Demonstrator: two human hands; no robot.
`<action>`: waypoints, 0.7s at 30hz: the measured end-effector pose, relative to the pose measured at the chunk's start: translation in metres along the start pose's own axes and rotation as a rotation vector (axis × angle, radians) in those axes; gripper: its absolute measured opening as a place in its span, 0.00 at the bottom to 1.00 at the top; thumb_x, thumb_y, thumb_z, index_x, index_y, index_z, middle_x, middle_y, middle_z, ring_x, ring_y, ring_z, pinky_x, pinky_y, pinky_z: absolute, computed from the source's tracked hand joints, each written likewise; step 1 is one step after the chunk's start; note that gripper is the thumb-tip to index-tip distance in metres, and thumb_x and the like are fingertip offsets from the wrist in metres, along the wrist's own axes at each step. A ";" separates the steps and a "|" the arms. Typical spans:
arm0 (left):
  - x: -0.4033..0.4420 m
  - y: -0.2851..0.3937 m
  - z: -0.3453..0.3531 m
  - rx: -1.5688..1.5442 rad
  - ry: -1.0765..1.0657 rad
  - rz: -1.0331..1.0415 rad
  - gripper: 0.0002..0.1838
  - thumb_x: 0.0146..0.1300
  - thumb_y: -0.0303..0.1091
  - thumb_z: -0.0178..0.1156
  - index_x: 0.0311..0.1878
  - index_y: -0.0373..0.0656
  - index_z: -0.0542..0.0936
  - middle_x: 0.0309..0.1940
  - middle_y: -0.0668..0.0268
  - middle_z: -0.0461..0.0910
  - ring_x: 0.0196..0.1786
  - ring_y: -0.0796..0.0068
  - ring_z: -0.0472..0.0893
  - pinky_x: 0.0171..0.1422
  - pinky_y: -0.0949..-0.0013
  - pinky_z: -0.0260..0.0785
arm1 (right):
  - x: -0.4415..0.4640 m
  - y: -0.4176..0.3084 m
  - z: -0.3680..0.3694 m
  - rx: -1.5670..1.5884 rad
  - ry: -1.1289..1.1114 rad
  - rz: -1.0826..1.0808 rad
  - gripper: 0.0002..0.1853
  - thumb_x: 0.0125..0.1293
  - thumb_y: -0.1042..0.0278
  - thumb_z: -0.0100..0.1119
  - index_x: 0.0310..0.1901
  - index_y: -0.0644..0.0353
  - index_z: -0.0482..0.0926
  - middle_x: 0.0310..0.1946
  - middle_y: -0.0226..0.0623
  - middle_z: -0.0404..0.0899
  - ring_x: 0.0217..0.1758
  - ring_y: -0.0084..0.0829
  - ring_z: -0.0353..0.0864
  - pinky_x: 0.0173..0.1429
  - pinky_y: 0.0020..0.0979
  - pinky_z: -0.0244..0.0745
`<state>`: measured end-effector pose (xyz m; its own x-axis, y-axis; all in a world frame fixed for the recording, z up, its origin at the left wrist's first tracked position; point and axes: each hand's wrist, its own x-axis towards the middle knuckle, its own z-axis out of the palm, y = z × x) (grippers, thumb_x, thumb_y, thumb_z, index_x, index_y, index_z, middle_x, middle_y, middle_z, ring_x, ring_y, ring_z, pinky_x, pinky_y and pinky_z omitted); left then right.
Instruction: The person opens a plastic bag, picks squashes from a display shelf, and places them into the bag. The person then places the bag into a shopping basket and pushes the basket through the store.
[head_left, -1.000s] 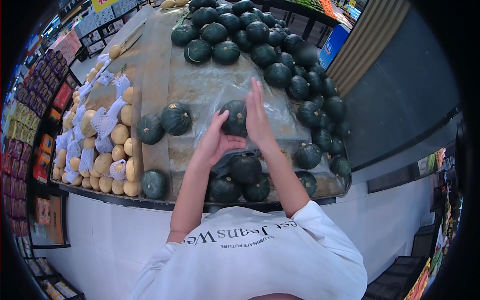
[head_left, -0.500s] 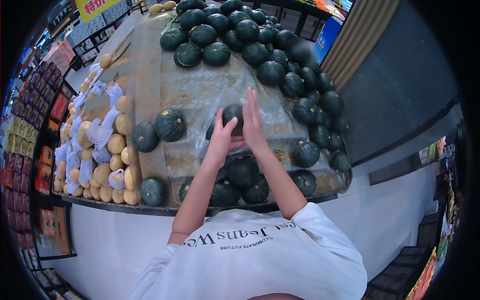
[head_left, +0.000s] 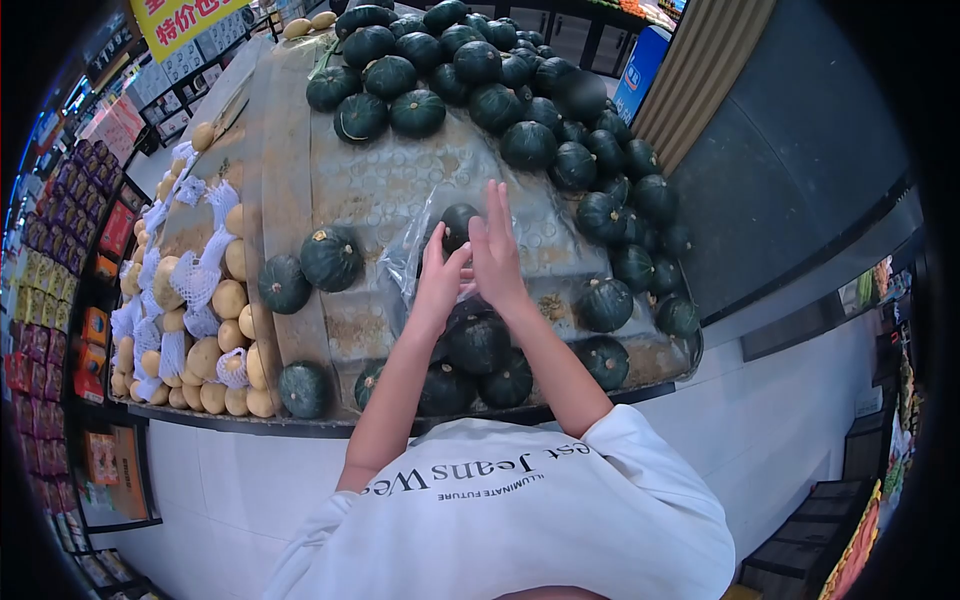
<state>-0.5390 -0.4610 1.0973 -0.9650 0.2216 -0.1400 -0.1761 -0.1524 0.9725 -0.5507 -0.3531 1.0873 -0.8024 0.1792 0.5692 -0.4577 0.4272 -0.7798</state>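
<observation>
Pumpkin [head_left: 458, 226] shows amid clear plastic [head_left: 396, 268]. Right hand [head_left: 497, 258] stands flat, close beside left hand [head_left: 440, 285], whose grip cannot be confirmed.

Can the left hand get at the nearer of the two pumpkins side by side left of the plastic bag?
Probably yes: between the left hand and that pumpkin, only the clear plastic bag and bare display surface show, with no other pumpkin blocking the way.
</observation>
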 end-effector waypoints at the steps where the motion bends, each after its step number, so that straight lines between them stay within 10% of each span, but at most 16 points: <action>1: -0.003 0.001 0.000 0.036 0.030 0.052 0.39 0.63 0.43 0.55 0.73 0.46 0.48 0.62 0.59 0.64 0.44 0.71 0.77 0.45 0.71 0.70 | 0.000 -0.003 -0.005 -0.007 0.022 -0.003 0.33 0.69 0.57 0.45 0.70 0.62 0.50 0.72 0.55 0.43 0.75 0.47 0.45 0.74 0.38 0.45; 10: -0.049 0.032 -0.061 0.019 0.251 0.632 0.23 0.63 0.26 0.53 0.62 0.35 0.68 0.59 0.55 0.71 0.47 0.67 0.80 0.49 0.68 0.75 | 0.015 0.034 -0.067 -0.123 0.254 0.057 0.35 0.62 0.62 0.57 0.68 0.65 0.56 0.69 0.53 0.54 0.72 0.46 0.55 0.72 0.37 0.50; 15: -0.052 0.019 -0.130 0.005 0.541 0.553 0.25 0.60 0.25 0.53 0.62 0.36 0.69 0.61 0.58 0.69 0.55 0.67 0.75 0.57 0.68 0.69 | 0.012 0.053 -0.083 0.055 0.229 0.341 0.32 0.65 0.55 0.53 0.64 0.67 0.62 0.65 0.52 0.62 0.72 0.43 0.56 0.72 0.36 0.51; 21: -0.053 -0.021 -0.129 0.704 0.413 0.593 0.39 0.50 0.30 0.63 0.68 0.45 0.63 0.66 0.60 0.63 0.68 0.58 0.59 0.71 0.58 0.51 | -0.005 0.077 -0.058 0.110 0.032 0.365 0.32 0.67 0.50 0.50 0.63 0.69 0.64 0.66 0.51 0.61 0.73 0.43 0.53 0.73 0.35 0.47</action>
<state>-0.5093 -0.5933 1.0604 -0.8749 -0.0771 0.4781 0.3797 0.5037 0.7760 -0.5595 -0.2700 1.0394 -0.9086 0.3306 0.2553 -0.1839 0.2324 -0.9551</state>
